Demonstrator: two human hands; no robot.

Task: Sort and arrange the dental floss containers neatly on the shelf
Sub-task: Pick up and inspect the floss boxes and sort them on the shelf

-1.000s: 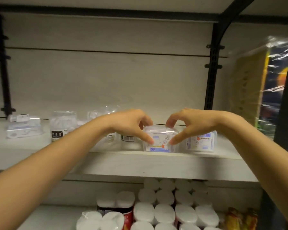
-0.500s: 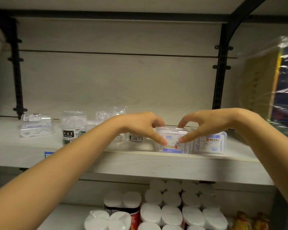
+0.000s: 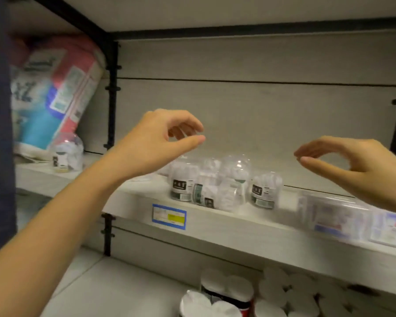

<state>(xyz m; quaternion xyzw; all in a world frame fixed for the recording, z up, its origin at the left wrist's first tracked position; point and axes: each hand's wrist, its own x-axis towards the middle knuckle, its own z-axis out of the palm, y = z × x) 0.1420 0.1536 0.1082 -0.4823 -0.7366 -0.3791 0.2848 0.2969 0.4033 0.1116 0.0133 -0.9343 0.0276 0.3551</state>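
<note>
Several clear round floss containers (image 3: 224, 184) with dark labels cluster on the pale shelf (image 3: 238, 227), some tilted or on their sides. One more round container (image 3: 65, 156) stands alone at the far left. Flat clear floss boxes (image 3: 334, 216) lie side by side at the right, blurred. My left hand (image 3: 156, 145) hovers above the left end of the cluster, fingers loosely curled, holding nothing. My right hand (image 3: 357, 168) hangs in the air above the flat boxes, fingers relaxed, holding nothing.
A large pink and blue soft pack (image 3: 55, 92) leans in the neighbouring bay at the left, behind a black upright (image 3: 111, 94). A blue price tag (image 3: 169, 216) sticks on the shelf's front edge. White rolls (image 3: 284, 291) fill the lower shelf.
Both hands have let go of the flat floss box and lifted off the shelf, moving apart. The view has swung left, bringing the round containers to the middle.
</note>
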